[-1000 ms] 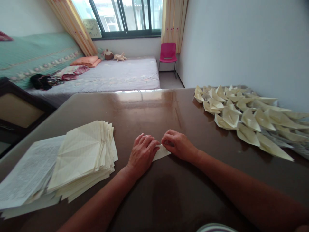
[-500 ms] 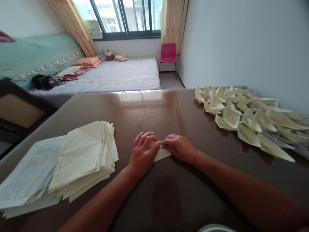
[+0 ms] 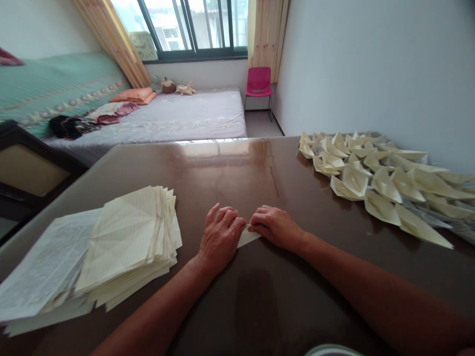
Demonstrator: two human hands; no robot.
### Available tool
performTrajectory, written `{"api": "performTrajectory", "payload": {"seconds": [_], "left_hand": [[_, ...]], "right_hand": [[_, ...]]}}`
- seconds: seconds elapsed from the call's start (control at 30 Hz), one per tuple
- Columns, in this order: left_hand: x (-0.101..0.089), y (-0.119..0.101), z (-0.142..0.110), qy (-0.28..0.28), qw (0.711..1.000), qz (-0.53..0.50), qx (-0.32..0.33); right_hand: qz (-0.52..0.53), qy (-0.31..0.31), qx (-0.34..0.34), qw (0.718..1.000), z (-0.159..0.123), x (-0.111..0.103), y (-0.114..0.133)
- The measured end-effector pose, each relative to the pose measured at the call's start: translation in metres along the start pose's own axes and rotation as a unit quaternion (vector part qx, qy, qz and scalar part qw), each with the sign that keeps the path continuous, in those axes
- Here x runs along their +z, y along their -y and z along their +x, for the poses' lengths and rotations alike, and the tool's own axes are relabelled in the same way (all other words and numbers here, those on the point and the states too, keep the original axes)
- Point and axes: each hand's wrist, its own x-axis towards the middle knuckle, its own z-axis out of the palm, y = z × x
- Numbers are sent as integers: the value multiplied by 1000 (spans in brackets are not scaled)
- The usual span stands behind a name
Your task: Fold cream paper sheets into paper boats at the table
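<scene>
A small folded piece of cream paper lies on the brown table between my two hands, mostly covered by them. My left hand grips its left side, with thumb and fingers closed at the upper fold. From the right, my right hand pinches the same top edge, its fingers curled together. The fingertips of both hands almost meet there. Only a pale triangular part of the paper shows below them.
Left of my hands lies a stack of creased cream sheets beside printed sheets. Many folded paper boats cover the table's right side by the wall. A round rim shows at the bottom edge. Beyond the table stand a bed and a pink chair.
The left hand's fingers have curled in closer to the paper's top edge and cover more of it. The right hand has barely shifted. The stack and the boats stay as they were.
</scene>
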Motion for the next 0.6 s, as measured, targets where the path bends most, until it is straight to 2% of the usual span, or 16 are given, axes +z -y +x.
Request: {"api": "performTrajectory", "payload": {"seconds": [0.23,0.37,0.6], "left_hand": [[0,0,1,-6,1000,0,10],[1,0,0,6,1000,-2,10],[5,12,-3,-22,999,-16,-21]], "right_hand": [[-5,22,-30,999,0,-4,0],[2,8,-33,999,-2,-3,3],[82,-19,35,996,1,-2,-11]]}}
